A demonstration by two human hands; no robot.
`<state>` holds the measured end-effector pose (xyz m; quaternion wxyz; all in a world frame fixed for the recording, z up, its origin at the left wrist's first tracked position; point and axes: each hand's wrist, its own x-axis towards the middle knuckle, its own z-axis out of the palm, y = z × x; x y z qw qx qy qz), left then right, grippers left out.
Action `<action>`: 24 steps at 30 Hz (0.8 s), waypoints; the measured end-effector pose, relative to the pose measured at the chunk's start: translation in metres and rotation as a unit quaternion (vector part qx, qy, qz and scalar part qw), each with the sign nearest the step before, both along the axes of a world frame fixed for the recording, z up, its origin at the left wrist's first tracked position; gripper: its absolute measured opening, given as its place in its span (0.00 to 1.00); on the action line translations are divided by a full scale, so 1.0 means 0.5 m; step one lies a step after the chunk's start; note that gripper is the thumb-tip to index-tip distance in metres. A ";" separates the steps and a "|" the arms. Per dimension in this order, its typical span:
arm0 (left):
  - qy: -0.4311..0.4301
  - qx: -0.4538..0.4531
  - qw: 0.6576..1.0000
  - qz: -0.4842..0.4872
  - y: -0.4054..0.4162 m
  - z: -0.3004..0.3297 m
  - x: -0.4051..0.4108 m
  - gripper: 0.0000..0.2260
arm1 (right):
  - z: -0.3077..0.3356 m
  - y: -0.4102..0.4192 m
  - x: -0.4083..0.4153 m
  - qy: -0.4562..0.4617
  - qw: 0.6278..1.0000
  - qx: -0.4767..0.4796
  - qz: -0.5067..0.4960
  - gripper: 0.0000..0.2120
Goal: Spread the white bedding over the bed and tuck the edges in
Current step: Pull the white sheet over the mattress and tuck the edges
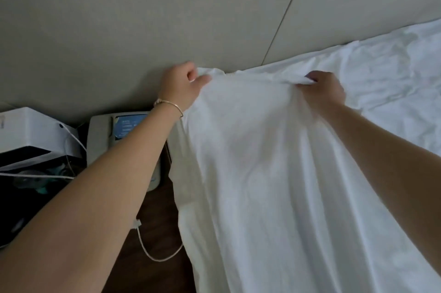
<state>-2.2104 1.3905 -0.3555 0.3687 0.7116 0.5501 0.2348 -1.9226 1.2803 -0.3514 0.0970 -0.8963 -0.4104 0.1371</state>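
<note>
Clearly, the spreading is well under way but not finished. The white bedding [274, 161] is held up at the head end of the bed, close against the grey wall panel [143, 18], which serves as the landmark for everything else. Its corner is pinched by the left hand [182, 84], thumb against curled fingers, just in front of the wall panel. Further along the same edge, to the right and still near the wall panel, a bunch of cloth is gripped by the right hand [325, 90], whose fingers are closed round it. Between the two hands the edge is stretched into a loose ridge, and from it the cloth hangs down toward the camera in long folds.

Away from the wall panel to the right, the bedding is already laid on the bed [405, 73], though it is still wrinkled there. No tucked edge can be seen anywhere; whether the far sides are tucked cannot be told. What is judged to be left is the setting down of this corner, the smoothing of the creases and the tucking in.

Below the wall panel on the left, a grey device [107, 140], a white box [33, 130] and a white cable [152, 252] are seen beside the bed.
</note>
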 end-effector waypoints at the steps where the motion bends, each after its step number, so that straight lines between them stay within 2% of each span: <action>1: -0.083 -0.042 0.996 0.004 0.007 0.012 0.007 0.18 | 0.002 0.010 0.008 -0.035 0.999 -0.022 0.023 0.17; 2: -0.098 -0.106 0.989 0.004 0.010 0.013 0.012 0.15 | 0.004 0.017 0.004 -0.045 0.995 -0.066 0.065 0.19; 4: 0.004 -0.186 0.982 0.014 -0.002 -0.011 0.007 0.22 | -0.008 0.038 -0.023 0.023 0.983 -0.094 0.154 0.26; 6: 0.122 -0.145 0.978 0.090 -0.012 -0.062 -0.018 0.24 | -0.023 0.071 -0.076 0.174 0.970 -0.019 0.170 0.21; 7: 0.133 -0.145 0.971 0.135 -0.024 -0.080 -0.031 0.27 | -0.031 0.090 -0.106 0.208 0.966 0.033 0.153 0.17; 8: 0.106 -0.186 0.962 0.169 -0.041 -0.081 -0.039 0.33 | -0.039 0.112 -0.132 0.214 0.965 0.060 0.139 0.16; 10: -0.011 -0.315 0.930 0.188 -0.067 -0.066 -0.048 0.41 | -0.055 0.145 -0.165 0.163 0.974 0.007 0.159 0.24; 12: -0.130 -0.468 0.864 0.129 -0.086 -0.049 -0.060 0.35 | -0.061 0.153 -0.179 0.097 0.966 -0.126 0.205 0.33; 14: -0.195 -0.559 0.804 0.053 -0.109 -0.019 -0.070 0.21 | -0.060 0.147 -0.184 0.055 0.947 -0.209 0.237 0.30; 15: -0.204 -0.567 0.797 0.035 -0.120 -0.015 -0.075 0.18 | -0.056 0.141 -0.187 0.047 0.942 -0.212 0.257 0.26; 17: -0.217 -0.557 0.800 0.046 -0.135 -0.014 -0.091 0.18 | -0.037 0.134 -0.200 0.072 0.940 -0.166 0.288 0.19; 19: -0.249 -0.536 0.803 0.073 -0.147 -0.004 -0.116 0.18 | -0.007 0.145 -0.213 0.131 0.949 -0.094 0.269 0.17; 20: -0.258 -0.505 0.818 0.097 -0.148 0.002 -0.131 0.18 | 0.005 0.159 -0.216 0.143 0.951 -0.061 0.269 0.17; 22: -0.203 -0.361 0.892 0.180 -0.139 -0.011 -0.161 0.20 | 0.012 0.181 -0.225 0.114 0.950 -0.036 0.289 0.15; 23: -0.145 -0.254 0.929 0.227 -0.132 -0.025 -0.173 0.23 | 0.001 0.187 -0.227 0.108 0.950 -0.028 0.291 0.15; 24: -0.075 -0.154 0.948 0.267 -0.128 -0.038 -0.180 0.24 | -0.017 0.184 -0.231 0.138 0.948 -0.022 0.285 0.16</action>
